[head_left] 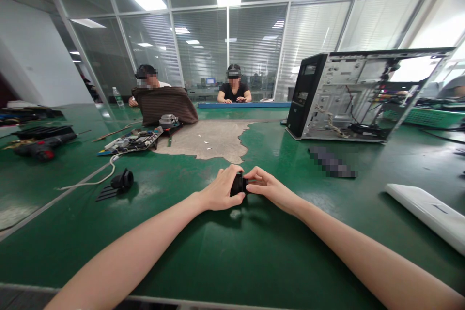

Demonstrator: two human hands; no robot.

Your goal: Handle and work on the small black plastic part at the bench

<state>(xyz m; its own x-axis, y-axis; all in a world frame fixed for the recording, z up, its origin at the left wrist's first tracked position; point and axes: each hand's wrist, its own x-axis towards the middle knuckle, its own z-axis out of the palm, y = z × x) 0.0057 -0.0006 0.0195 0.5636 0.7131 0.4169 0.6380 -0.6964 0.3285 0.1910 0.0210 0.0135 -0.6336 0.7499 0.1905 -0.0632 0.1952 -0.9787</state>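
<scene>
Black part: between the two hands, at the near middle of the green table; the fingers hide much of it, and I cannot tell whether it touches the tabletop.
Left hand: fingers and thumb clamped around its left side.
Right hand: thumb and fingertips pinched on its right end.
Two-handed work: seemingly the left steadies while the right works at the end; turning, pressing and pulling cannot be told apart here.
Next move: calls, I judge, for a firm left grip and fine fingertip control on the right, both ends kept in line.
Pronged piece: black, lying on the left, well apart from the hands.
Circuit board: beyond the pronged piece.
Computer case: upright, far right, its side uncovered.
</scene>
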